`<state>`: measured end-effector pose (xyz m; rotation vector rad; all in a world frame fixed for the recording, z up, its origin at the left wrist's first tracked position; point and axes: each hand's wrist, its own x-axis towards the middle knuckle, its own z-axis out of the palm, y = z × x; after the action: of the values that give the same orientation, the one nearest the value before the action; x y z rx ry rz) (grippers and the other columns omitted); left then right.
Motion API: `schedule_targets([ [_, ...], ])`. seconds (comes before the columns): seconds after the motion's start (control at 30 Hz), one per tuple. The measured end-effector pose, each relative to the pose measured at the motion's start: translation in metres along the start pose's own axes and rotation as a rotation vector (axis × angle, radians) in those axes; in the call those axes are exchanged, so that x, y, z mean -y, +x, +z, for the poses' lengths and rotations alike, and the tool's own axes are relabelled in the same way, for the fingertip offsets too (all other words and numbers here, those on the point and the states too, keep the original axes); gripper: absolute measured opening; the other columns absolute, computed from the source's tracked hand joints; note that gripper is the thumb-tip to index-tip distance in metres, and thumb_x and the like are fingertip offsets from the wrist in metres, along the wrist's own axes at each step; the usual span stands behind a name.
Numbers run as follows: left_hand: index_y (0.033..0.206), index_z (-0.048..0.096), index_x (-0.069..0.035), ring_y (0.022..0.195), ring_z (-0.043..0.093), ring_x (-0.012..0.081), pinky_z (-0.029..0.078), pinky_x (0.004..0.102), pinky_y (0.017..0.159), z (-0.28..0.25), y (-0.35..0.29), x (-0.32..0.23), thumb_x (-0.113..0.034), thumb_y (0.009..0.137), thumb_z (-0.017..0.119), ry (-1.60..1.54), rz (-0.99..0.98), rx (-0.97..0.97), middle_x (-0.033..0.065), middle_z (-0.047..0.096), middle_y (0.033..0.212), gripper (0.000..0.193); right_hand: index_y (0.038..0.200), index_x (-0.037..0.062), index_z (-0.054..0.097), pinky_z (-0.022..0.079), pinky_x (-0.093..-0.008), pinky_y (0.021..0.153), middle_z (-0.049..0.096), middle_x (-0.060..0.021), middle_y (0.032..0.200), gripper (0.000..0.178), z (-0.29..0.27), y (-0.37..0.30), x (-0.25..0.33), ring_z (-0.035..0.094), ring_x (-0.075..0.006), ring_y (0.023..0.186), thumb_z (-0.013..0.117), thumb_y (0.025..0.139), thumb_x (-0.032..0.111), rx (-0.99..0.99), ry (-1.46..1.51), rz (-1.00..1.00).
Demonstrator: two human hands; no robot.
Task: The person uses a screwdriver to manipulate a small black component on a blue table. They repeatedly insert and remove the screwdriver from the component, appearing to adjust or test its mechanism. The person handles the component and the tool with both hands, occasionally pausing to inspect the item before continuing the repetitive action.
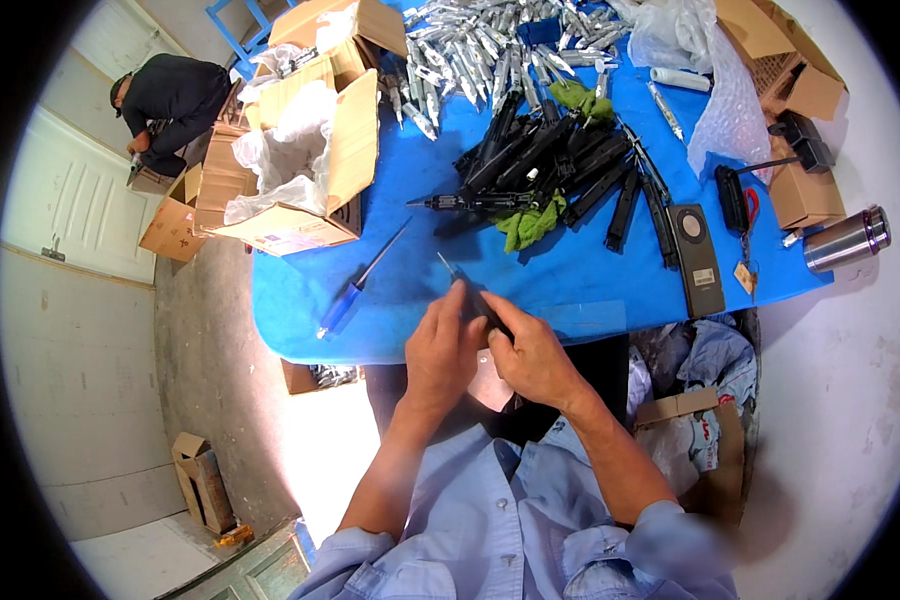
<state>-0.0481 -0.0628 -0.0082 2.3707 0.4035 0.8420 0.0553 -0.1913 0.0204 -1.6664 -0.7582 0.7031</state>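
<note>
Two hands met at the blue table's [390,330] near edge, the left hand [442,345] and right hand [532,355] both closed on a slim black metal-tipped tool [473,296], whose point could perhaps slip and jab a finger.

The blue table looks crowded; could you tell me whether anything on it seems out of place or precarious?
The steel flask lies on its side at the right of the blue table, apparently off its edge. The cardboard box is tipped over, its plastic lining spilling out. Both hands hold one black part.
</note>
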Motion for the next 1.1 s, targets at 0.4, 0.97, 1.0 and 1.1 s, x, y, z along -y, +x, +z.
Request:
schedule_targets([
  [0.4, 0.123, 0.065, 0.003, 0.082, 0.071, 0.0157, 0.056, 0.0304, 0.074, -0.004, 0.002, 0.003, -0.009, 0.104, 0.069, -0.395, -0.481, -0.023, 0.0110, 0.074, 0.103, 0.022, 0.147, 0.0022, 0.059, 0.056, -0.0332, 0.081, 0.069, -0.0071, 0.097, 0.048, -0.005, -0.004, 0.000, 0.066, -0.0166, 0.085, 0.049, 0.100, 0.001, 0.088, 0.278, 0.192],
  [0.97, 0.110, 0.062, -0.003, 0.073, 0.064, 0.0095, 0.053, 0.0237, 0.061, -0.012, 0.018, 0.001, -0.018, 0.106, 0.072, -0.749, -0.738, -0.173, 0.0063, 0.070, 0.090, 0.018, 0.149, -0.0002, 0.056, 0.057, -0.0399, 0.079, 0.072, -0.0194, 0.098, 0.048, 0.009, -0.011, -0.004, 0.071, -0.0333, 0.087, 0.054, 0.101, 0.000, -0.020, -0.056, -0.116],
  [1.0, 0.110, 0.061, -0.003, 0.073, 0.064, 0.0094, 0.053, 0.0237, 0.061, -0.011, 0.019, 0.002, -0.018, 0.106, 0.072, -0.748, -0.742, -0.195, 0.0065, 0.070, 0.091, 0.018, 0.147, 0.0016, 0.057, 0.057, -0.0433, 0.081, 0.071, -0.0223, 0.099, 0.046, 0.011, -0.011, -0.004, 0.072, -0.0390, 0.090, 0.054, 0.101, 0.002, -0.032, -0.060, -0.116],
  [1.1, 0.111, 0.061, -0.003, 0.073, 0.063, 0.0091, 0.054, 0.0237, 0.060, -0.013, 0.024, -0.002, -0.018, 0.107, 0.071, -0.749, -0.765, -0.238, 0.0076, 0.070, 0.093, 0.018, 0.147, -0.0010, 0.056, 0.057, -0.0436, 0.081, 0.071, -0.0224, 0.099, 0.048, 0.007, -0.014, 0.000, 0.072, -0.0397, 0.091, 0.054, 0.099, 0.000, -0.005, -0.046, -0.064],
])
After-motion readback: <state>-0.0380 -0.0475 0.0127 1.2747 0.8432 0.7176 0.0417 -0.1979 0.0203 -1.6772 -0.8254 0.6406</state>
